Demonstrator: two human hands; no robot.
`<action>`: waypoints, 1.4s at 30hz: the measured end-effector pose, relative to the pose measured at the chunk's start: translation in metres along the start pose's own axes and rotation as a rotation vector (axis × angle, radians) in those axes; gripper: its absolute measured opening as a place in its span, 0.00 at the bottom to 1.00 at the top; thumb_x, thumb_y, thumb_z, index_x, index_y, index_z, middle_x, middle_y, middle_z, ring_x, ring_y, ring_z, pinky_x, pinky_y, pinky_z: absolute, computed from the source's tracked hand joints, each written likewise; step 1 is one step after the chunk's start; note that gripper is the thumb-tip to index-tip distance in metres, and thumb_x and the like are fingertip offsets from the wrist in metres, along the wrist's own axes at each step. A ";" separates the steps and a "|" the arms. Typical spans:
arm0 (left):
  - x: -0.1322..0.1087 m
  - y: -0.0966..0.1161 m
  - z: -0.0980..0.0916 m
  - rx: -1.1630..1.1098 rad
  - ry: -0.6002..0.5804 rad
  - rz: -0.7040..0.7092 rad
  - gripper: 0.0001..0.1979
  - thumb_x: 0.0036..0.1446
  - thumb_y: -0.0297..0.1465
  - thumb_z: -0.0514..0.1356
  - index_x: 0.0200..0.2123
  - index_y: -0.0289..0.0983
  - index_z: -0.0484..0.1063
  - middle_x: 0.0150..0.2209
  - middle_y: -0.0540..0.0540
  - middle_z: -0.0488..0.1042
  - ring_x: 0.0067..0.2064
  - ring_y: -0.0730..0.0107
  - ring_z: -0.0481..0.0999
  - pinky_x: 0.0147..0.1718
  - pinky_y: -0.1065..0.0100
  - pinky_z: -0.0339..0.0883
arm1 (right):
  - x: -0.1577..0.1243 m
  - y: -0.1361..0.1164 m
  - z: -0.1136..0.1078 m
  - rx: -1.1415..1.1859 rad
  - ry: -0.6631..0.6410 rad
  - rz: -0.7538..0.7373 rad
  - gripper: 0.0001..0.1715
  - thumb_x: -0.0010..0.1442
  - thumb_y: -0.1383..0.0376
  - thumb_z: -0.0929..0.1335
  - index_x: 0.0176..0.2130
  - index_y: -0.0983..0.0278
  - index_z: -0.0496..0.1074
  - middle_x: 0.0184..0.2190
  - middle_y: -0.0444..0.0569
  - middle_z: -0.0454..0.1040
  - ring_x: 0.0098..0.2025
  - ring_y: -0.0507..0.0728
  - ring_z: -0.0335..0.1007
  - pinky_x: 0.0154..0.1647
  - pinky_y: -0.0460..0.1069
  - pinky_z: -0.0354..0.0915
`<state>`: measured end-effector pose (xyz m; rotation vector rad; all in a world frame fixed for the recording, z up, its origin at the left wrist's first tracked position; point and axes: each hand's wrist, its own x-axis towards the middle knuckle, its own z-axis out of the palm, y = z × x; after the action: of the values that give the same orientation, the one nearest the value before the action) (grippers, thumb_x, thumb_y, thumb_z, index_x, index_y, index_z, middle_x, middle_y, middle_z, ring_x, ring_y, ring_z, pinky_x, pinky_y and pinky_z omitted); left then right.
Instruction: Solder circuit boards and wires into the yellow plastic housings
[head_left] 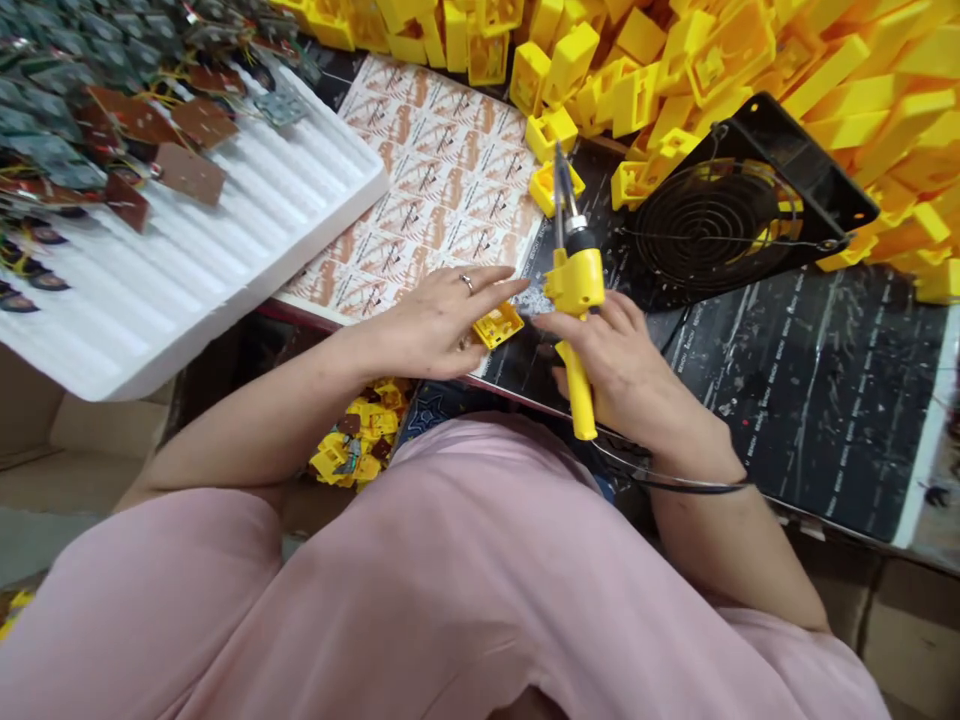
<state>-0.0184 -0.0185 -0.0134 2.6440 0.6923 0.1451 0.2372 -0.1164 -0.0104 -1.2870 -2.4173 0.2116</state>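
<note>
A yellow soldering gun (581, 285) is gripped in my right hand (622, 355), its metal tip pointing away from me and a thin tube running beside the tip. My left hand (427, 325), with a ring on one finger, has its fingers closed round a small open yellow plastic case (498, 324) at the table's near edge. Small parts show inside the case, too small to name. Two more yellow cases (555, 187) lie just beyond the soldering gun's tip.
A white foam tray (322, 200) at the left carries many wired circuit boards (191, 175). Yellow cases (720, 55) are heaped along the back. A black fan (720, 220) stands right of the soldering gun. Below the table edge lie more filled yellow cases (364, 435).
</note>
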 end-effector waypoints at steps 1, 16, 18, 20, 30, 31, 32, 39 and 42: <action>-0.001 0.006 0.007 -0.005 0.060 -0.051 0.38 0.59 0.37 0.59 0.71 0.32 0.57 0.70 0.32 0.61 0.70 0.47 0.62 0.67 0.51 0.58 | -0.001 -0.001 0.001 0.048 0.035 0.002 0.32 0.65 0.63 0.70 0.65 0.57 0.59 0.52 0.55 0.75 0.60 0.68 0.70 0.65 0.69 0.63; -0.019 -0.006 0.006 0.010 0.059 -0.205 0.31 0.64 0.39 0.58 0.67 0.33 0.64 0.57 0.37 0.77 0.56 0.53 0.78 0.57 0.57 0.69 | 0.009 -0.015 0.032 0.156 0.162 -0.109 0.25 0.71 0.66 0.65 0.64 0.54 0.59 0.50 0.48 0.77 0.52 0.58 0.78 0.58 0.57 0.74; -0.025 -0.007 0.007 -0.039 0.094 -0.155 0.30 0.64 0.38 0.57 0.66 0.31 0.64 0.60 0.36 0.75 0.61 0.55 0.75 0.60 0.60 0.68 | 0.006 -0.018 0.028 0.272 0.232 -0.052 0.32 0.68 0.60 0.70 0.65 0.53 0.56 0.56 0.49 0.75 0.57 0.60 0.76 0.58 0.56 0.74; -0.031 -0.008 0.011 -0.088 0.154 -0.095 0.29 0.65 0.38 0.57 0.64 0.29 0.65 0.63 0.34 0.72 0.64 0.56 0.72 0.63 0.61 0.66 | -0.003 -0.020 0.024 0.279 0.342 0.085 0.37 0.64 0.55 0.74 0.65 0.52 0.56 0.58 0.49 0.74 0.60 0.62 0.74 0.59 0.58 0.73; -0.031 -0.012 0.012 -0.150 0.154 -0.161 0.30 0.63 0.36 0.61 0.66 0.33 0.66 0.61 0.37 0.75 0.59 0.57 0.77 0.60 0.62 0.67 | -0.016 -0.053 0.056 -0.193 0.310 0.265 0.40 0.59 0.38 0.72 0.57 0.62 0.66 0.42 0.55 0.78 0.40 0.65 0.75 0.41 0.57 0.69; -0.031 -0.013 0.011 -0.149 0.151 -0.149 0.29 0.63 0.35 0.61 0.66 0.33 0.66 0.61 0.37 0.75 0.59 0.57 0.77 0.60 0.62 0.67 | -0.014 -0.052 0.057 -0.180 0.301 0.253 0.37 0.61 0.43 0.72 0.58 0.62 0.66 0.42 0.55 0.78 0.40 0.65 0.76 0.41 0.57 0.70; -0.030 -0.013 0.011 -0.148 0.153 -0.132 0.29 0.64 0.34 0.60 0.66 0.32 0.66 0.61 0.37 0.75 0.59 0.58 0.76 0.60 0.62 0.66 | -0.013 -0.049 0.056 -0.148 0.291 0.235 0.33 0.63 0.47 0.72 0.59 0.61 0.65 0.43 0.55 0.78 0.41 0.65 0.77 0.42 0.57 0.71; -0.011 -0.005 0.023 -0.165 0.115 -0.017 0.28 0.66 0.32 0.61 0.67 0.31 0.64 0.60 0.35 0.76 0.58 0.59 0.78 0.57 0.62 0.70 | -0.021 -0.006 0.031 0.035 0.191 0.161 0.36 0.65 0.59 0.72 0.67 0.56 0.59 0.59 0.57 0.75 0.51 0.64 0.81 0.46 0.57 0.78; 0.000 0.009 0.015 -0.078 0.107 0.008 0.29 0.66 0.29 0.60 0.68 0.32 0.62 0.67 0.34 0.68 0.60 0.58 0.76 0.57 0.60 0.70 | -0.022 0.003 0.031 0.071 0.178 0.136 0.36 0.65 0.57 0.71 0.67 0.55 0.59 0.60 0.56 0.75 0.51 0.64 0.81 0.44 0.55 0.80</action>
<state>-0.0115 -0.0309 -0.0239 2.5796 0.6963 0.3111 0.2385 -0.1315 -0.0454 -1.3777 -2.1579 0.2098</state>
